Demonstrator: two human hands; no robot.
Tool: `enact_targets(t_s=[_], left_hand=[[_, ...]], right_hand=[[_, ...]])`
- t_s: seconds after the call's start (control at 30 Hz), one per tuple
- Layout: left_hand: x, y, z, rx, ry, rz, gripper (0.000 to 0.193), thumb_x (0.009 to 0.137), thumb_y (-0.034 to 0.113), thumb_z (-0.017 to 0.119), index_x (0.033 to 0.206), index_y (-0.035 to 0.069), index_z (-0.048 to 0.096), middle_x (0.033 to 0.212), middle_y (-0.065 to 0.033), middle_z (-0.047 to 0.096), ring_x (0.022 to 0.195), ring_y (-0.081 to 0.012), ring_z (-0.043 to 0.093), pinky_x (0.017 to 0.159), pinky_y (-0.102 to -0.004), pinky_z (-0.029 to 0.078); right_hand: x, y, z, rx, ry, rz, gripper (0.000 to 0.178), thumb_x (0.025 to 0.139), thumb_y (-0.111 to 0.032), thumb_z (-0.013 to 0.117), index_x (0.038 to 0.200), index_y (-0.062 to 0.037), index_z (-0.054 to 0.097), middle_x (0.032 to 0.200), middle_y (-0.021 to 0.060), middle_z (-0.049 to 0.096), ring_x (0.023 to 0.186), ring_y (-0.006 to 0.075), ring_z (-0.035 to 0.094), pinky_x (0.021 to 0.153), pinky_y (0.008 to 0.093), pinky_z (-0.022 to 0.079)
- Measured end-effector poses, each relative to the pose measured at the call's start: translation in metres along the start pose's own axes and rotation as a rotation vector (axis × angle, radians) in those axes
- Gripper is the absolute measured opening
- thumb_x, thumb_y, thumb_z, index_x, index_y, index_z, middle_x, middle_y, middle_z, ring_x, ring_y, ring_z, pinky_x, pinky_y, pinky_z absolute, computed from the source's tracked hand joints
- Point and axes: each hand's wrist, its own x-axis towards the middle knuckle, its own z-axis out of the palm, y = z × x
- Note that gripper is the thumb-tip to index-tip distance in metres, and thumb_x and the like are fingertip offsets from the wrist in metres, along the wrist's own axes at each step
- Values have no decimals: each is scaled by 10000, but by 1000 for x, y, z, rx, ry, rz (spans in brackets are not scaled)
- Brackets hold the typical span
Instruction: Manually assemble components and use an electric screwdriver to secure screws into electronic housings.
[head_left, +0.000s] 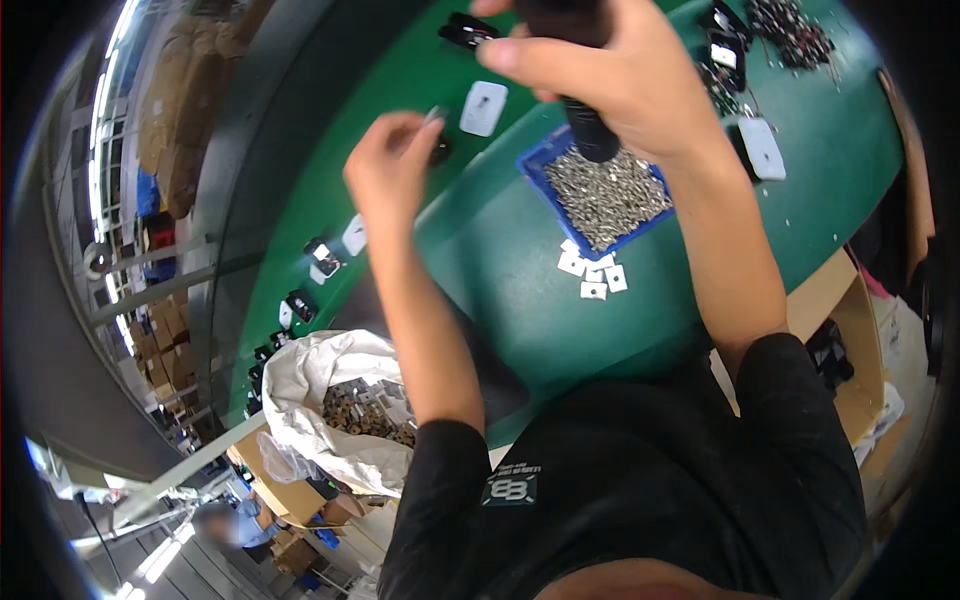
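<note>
My left hand [388, 165] is closed in a pinch on a small silver piece [436, 114], too small to make out fully. Just beyond it, a dark round part [440, 151] lies partly hidden by the fingers. My right hand [640, 85] wraps round a black, cylindrical electric screwdriver [592, 132], whose upper end runs out of the picture. Below that tool sits a blue tray [540, 180] full of small silver metal parts. A white rounded plate [484, 108] lies between my hands, with a black casing [468, 32] farther off.
Small white square plates [593, 290] lie by the tray. At far right are another white plate [762, 148] and a wired-parts heap [790, 32]. Black units [300, 305] line the left belt. A white sack [300, 385] of metal pieces and a cardboard box [860, 350] flank me.
</note>
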Motion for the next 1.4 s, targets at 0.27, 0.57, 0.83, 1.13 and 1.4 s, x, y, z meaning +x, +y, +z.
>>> enact_targets(t_s=[0.27,0.57,0.83,1.13,1.4], left_hand=[[98,-19,60,-89,-78,-65,184,681,195,760,752,38,694,663,-62,635,593,-135,571,584,-268,454],[117,-10,82,155,-134,-186,227,654,290,764,770,104,704,851,-86,673,810,-252,630,782,-384,429],[112,-19,71,206,-158,-80,331,680,294,732,959,119,700,931,-74,688,896,-250,642,788,-379,471],[-68,32,-14,39,17,0,272,725,137,713,972,36,662,919,-119,673,860,-236,645,773,-301,479],[-119,-19,-6,-10,-179,-90,220,713,152,698,896,36,656,855,-106,662,799,-278,598,751,-362,448]], right_hand=[[-16,-3,-15,-13,91,-137,288,743,-89,686,1000,-2,593,706,2,577,607,63,525,554,210,398],[-12,-11,-14,-89,93,-93,418,724,-88,641,1088,53,493,687,49,536,592,103,483,557,234,383],[-17,-11,-10,-93,59,-77,412,728,-84,620,1092,59,493,677,50,521,586,109,485,562,251,397],[-14,1,-15,-108,-67,-222,448,820,-145,518,1195,74,411,732,61,490,636,141,459,629,306,387],[-10,19,-5,104,-223,-182,441,849,-193,482,1222,38,435,793,46,480,716,147,447,709,330,366]])
